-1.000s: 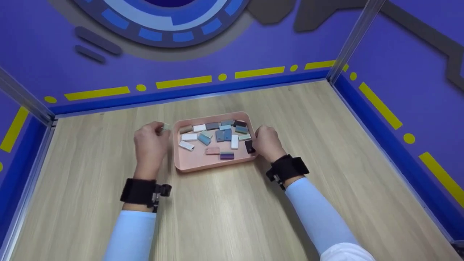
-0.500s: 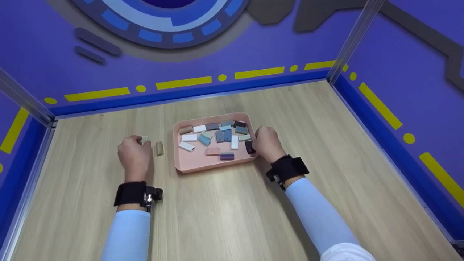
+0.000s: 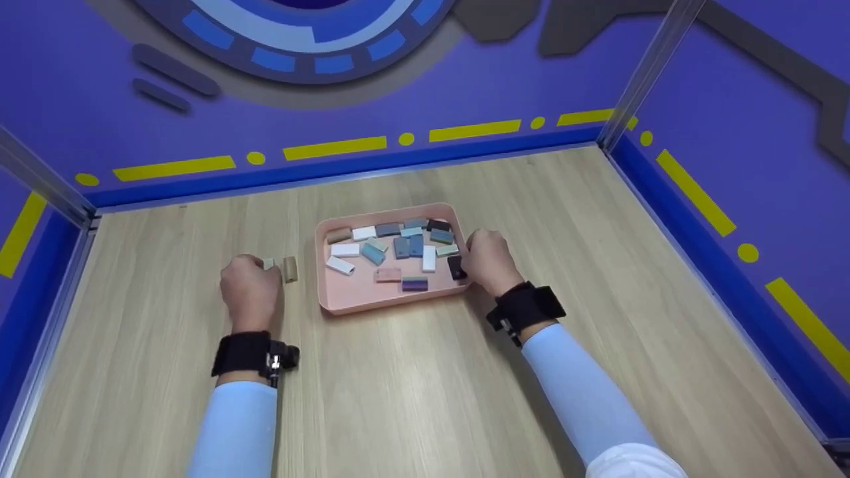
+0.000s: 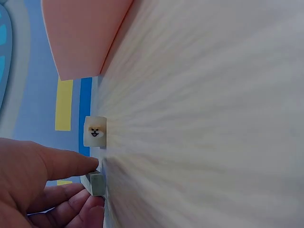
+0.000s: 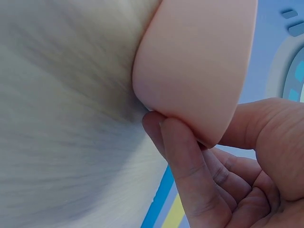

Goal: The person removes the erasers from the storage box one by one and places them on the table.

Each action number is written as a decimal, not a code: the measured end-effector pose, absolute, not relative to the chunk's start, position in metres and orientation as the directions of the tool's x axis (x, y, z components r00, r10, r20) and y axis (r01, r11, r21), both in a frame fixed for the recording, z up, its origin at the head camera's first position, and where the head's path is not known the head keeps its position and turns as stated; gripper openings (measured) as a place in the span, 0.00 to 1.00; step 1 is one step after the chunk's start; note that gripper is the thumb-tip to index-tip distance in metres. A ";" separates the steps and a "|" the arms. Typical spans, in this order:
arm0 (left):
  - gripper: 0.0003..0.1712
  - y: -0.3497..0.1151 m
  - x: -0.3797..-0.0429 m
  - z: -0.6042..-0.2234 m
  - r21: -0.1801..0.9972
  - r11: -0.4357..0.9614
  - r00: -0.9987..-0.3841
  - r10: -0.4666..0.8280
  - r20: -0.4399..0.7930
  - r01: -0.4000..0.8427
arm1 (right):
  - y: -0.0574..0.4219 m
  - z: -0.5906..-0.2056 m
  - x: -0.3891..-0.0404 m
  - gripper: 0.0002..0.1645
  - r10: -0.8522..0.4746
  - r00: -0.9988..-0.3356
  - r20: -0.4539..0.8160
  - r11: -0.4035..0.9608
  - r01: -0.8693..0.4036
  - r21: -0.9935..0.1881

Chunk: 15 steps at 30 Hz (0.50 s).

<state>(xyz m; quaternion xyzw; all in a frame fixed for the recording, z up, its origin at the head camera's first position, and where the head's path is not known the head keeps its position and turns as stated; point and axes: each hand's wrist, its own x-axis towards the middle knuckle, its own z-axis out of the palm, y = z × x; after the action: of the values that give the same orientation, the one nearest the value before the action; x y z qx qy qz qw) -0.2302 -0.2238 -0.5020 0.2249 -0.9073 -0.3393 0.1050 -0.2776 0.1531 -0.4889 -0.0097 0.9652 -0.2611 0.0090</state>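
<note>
My left hand (image 3: 251, 289) pinches a small pale green block (image 4: 97, 184) between thumb and fingers, low at the table surface. Just right of it in the head view stands a tan block (image 3: 290, 269), apart from the tray; the left wrist view shows a dog face on its end. The pink tray (image 3: 358, 307) holds several small blocks in white, grey, blue, black, pink and striped colours. With its thumb inside and fingers outside, my right hand (image 3: 490, 262) grips the tray's right wall. A black block (image 3: 456, 268) lies inside the tray beside that hand.
The wooden table (image 3: 412, 385) is bounded at the back by a blue-purple panel (image 3: 345, 119) with yellow dashes. Another panel (image 3: 737, 172) closes the right side, and one stands at the left. Each wrist wears a black strap (image 3: 242, 354) with a camera.
My left hand has moved left and down from the tray's edge with the pale green block, uncovering the tan block, then slightly right toward it. The right hand stays on the tray.
</note>
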 end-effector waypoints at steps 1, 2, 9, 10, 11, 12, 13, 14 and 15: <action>0.17 -0.223 -0.230 -0.502 0.662 0.670 -0.878 -0.478 0.036 -0.337 | 0.153 -0.489 -0.278 0.18 -0.027 -1.000 -0.008 0.864 -0.019 -0.503; 0.17 -0.223 -0.230 -0.502 0.659 0.672 -0.878 -0.477 0.037 -0.337 | 0.153 -0.488 -0.278 0.19 -0.030 -1.000 0.001 0.866 -0.027 -0.500; 0.17 -0.222 -0.229 -0.502 0.650 0.675 -0.880 -0.474 0.019 -0.349 | 0.153 -0.488 -0.278 0.18 -0.035 -0.999 0.002 0.872 -0.032 -0.489; 0.16 -0.221 -0.229 -0.502 0.648 0.677 -0.880 -0.475 0.021 -0.350 | 0.153 -0.488 -0.278 0.17 -0.031 -0.999 -0.006 0.871 -0.024 -0.491; 0.15 -0.221 -0.229 -0.502 0.648 0.677 -0.880 -0.475 0.022 -0.350 | 0.153 -0.488 -0.278 0.16 -0.027 -1.000 -0.015 0.870 -0.016 -0.493; 0.15 -0.221 -0.229 -0.502 0.645 0.679 -0.879 -0.476 0.023 -0.350 | 0.153 -0.488 -0.278 0.16 -0.022 -1.000 -0.021 0.869 -0.009 -0.495; 0.14 -0.221 -0.230 -0.502 0.643 0.681 -0.879 -0.476 0.024 -0.351 | 0.153 -0.488 -0.278 0.15 -0.019 -0.999 -0.026 0.868 -0.003 -0.497; 0.13 -0.221 -0.230 -0.502 0.640 0.682 -0.879 -0.477 0.025 -0.352 | 0.153 -0.488 -0.278 0.14 -0.016 -0.999 -0.029 0.867 0.001 -0.499; 0.12 -0.221 -0.230 -0.502 0.636 0.686 -0.879 -0.477 0.026 -0.353 | 0.153 -0.488 -0.278 0.14 -0.015 -0.999 -0.030 0.866 0.001 -0.501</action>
<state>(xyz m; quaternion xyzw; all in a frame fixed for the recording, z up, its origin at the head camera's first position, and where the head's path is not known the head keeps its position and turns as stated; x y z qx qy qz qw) -0.2299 -0.2207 -0.5017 0.2271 -0.9132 -0.3246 0.0951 -0.2780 0.1533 -0.4881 -0.0036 0.9657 -0.2592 0.0163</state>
